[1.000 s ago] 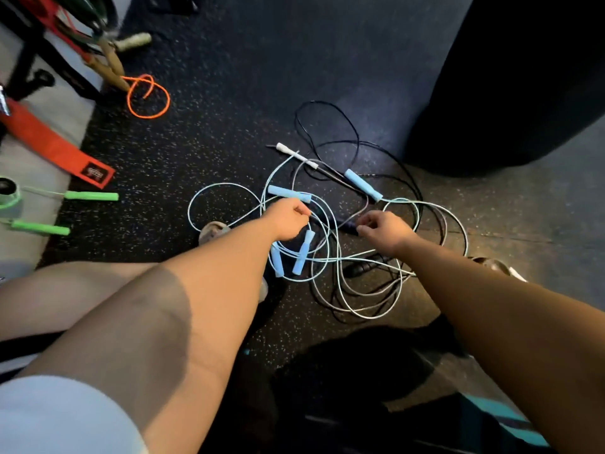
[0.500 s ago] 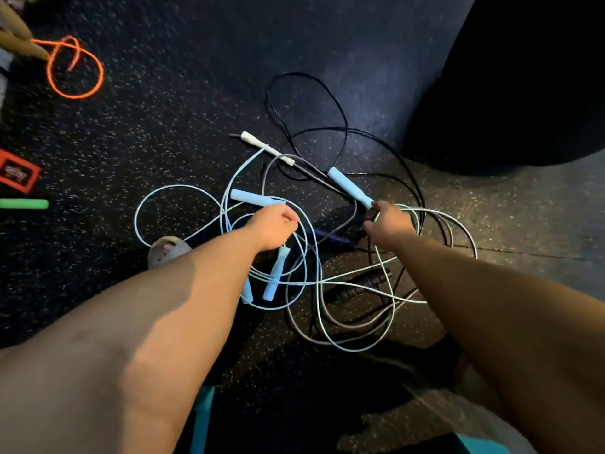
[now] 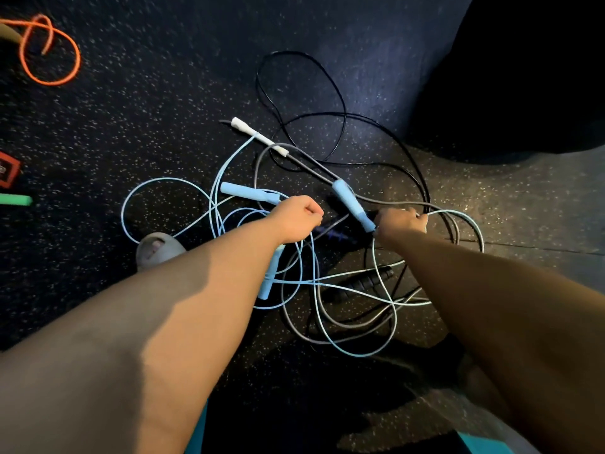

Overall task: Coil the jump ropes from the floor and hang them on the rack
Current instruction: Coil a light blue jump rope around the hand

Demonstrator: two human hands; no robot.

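Jump ropes (image 3: pixel 271 273): pale blue, grey, black; lay tangled on the floor (image 3: pixel 163 109), centre. Left hand (image 3: pixel 296 221) was fisted on pale blue strands; right hand (image 3: pixel 401 222) gripped strands beside a blue handle (image 3: pixel 353 204). Hazard, as judged: pulling the hands apart would cinch crossed loops into knots.

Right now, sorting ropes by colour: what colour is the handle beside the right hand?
Light blue. The handle shows best in the head view.

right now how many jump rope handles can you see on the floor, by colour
light blue handles: 3
white handle: 1
black handle: 1
green handle: 1
total: 6 in view; the arms may hide more
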